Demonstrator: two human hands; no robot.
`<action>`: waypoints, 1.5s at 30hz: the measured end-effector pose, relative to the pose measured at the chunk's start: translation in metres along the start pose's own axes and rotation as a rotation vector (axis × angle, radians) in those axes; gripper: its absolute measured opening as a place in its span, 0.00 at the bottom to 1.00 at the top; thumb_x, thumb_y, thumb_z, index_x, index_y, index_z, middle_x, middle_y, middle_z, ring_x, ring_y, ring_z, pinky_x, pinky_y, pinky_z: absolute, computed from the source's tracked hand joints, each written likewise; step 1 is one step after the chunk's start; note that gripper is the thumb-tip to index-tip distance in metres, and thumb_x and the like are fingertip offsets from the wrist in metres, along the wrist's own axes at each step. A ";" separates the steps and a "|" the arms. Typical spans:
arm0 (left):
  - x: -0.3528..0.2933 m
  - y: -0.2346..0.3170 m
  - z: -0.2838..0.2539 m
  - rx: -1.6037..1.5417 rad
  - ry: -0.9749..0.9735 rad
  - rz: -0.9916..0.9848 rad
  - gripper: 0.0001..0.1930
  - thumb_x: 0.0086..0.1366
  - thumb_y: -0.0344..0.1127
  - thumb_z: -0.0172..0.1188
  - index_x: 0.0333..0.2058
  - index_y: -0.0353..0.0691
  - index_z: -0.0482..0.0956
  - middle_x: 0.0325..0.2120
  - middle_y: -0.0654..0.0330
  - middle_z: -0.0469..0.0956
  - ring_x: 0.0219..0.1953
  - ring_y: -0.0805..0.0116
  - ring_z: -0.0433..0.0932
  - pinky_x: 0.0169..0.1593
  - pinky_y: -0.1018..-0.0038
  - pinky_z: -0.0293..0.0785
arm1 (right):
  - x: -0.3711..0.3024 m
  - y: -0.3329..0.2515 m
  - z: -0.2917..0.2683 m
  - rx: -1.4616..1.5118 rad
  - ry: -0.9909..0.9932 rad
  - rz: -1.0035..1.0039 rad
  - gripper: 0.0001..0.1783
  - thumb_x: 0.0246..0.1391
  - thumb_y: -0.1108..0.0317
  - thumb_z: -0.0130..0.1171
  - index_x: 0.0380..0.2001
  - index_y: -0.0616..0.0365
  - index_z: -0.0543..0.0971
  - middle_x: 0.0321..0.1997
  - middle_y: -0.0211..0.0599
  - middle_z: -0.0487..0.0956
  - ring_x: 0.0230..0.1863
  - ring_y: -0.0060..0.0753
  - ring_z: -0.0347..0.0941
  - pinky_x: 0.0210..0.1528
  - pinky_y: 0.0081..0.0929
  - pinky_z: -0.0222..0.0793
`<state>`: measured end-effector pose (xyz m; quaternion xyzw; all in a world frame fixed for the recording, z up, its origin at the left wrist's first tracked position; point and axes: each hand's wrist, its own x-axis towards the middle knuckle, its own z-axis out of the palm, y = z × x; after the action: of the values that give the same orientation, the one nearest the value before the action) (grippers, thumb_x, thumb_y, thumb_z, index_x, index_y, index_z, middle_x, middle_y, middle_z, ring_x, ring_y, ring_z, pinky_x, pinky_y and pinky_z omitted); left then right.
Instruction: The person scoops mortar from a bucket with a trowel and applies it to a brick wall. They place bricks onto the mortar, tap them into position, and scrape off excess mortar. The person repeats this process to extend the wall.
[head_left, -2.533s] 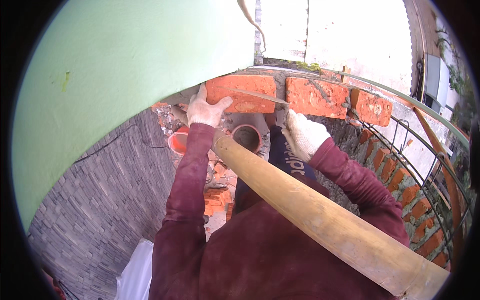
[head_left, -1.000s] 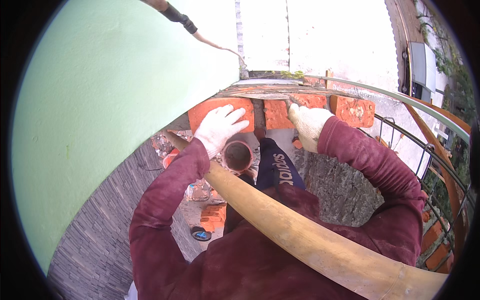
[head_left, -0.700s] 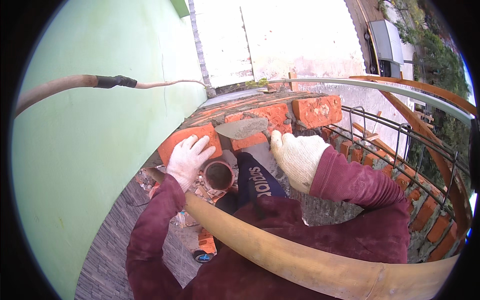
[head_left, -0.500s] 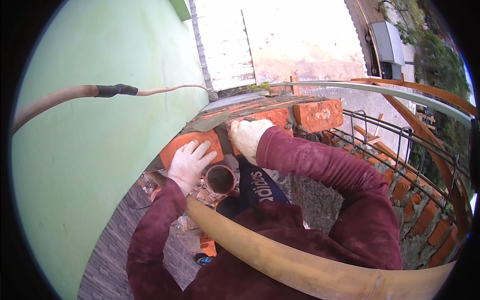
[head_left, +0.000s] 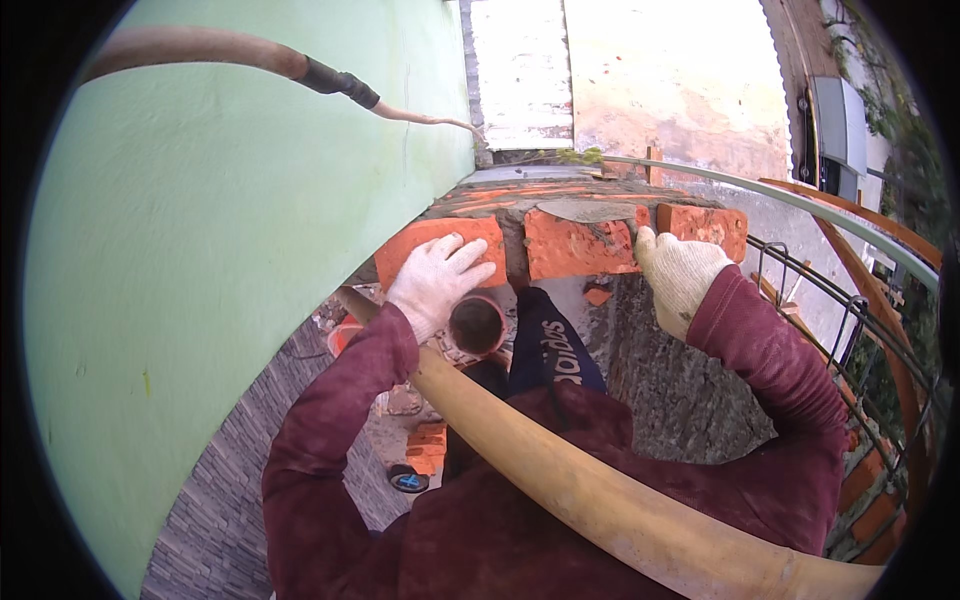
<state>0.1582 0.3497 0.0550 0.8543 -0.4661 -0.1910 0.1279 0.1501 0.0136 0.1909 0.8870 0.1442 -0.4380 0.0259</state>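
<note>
My left hand, in a white work glove, lies with spread fingers on the face of an orange brick at the left end of the wall. My right hand, also gloved, is closed on a trowel, whose handle is hidden in the fist. The trowel's grey blade lies over the top of the middle brick. Beyond my right fist sits another brick at the wall's right end. Grey mortar fills the joint between the left and middle bricks.
A bamboo pole crosses in front of my body. A round bucket hangs or stands below the wall. A green wall rises at left, with a taped hose before it. Steel bars run at right.
My right hand has moved right along the bricks with the trowel, from the left joint to the middle brick's right end. My left hand stays on the left brick. The view has shifted.
</note>
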 end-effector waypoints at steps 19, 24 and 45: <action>0.005 0.001 -0.006 0.050 -0.024 0.032 0.28 0.49 0.31 0.68 0.52 0.51 0.79 0.57 0.58 0.72 0.57 0.52 0.71 0.57 0.59 0.72 | 0.067 -0.029 0.035 0.146 0.152 -0.026 0.18 0.52 0.71 0.62 0.45 0.65 0.73 0.38 0.50 0.82 0.40 0.49 0.84 0.38 0.40 0.80; 0.010 0.004 -0.006 0.017 -0.033 0.030 0.28 0.49 0.30 0.67 0.52 0.51 0.79 0.55 0.59 0.73 0.57 0.52 0.72 0.56 0.58 0.73 | 0.018 0.009 0.043 0.152 0.163 0.083 0.19 0.51 0.70 0.62 0.46 0.66 0.73 0.36 0.47 0.81 0.38 0.48 0.84 0.37 0.40 0.80; 0.000 0.002 -0.009 0.069 -0.077 0.022 0.30 0.51 0.30 0.66 0.56 0.53 0.77 0.60 0.60 0.71 0.61 0.55 0.70 0.61 0.60 0.70 | 0.088 -0.073 -0.009 0.111 -0.108 -0.346 0.15 0.50 0.63 0.61 0.37 0.60 0.88 0.44 0.52 0.85 0.46 0.52 0.83 0.48 0.41 0.80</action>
<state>0.1603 0.3486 0.0638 0.8451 -0.4864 -0.2061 0.0826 0.1869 0.1059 0.1336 0.8242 0.2685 -0.4902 -0.0912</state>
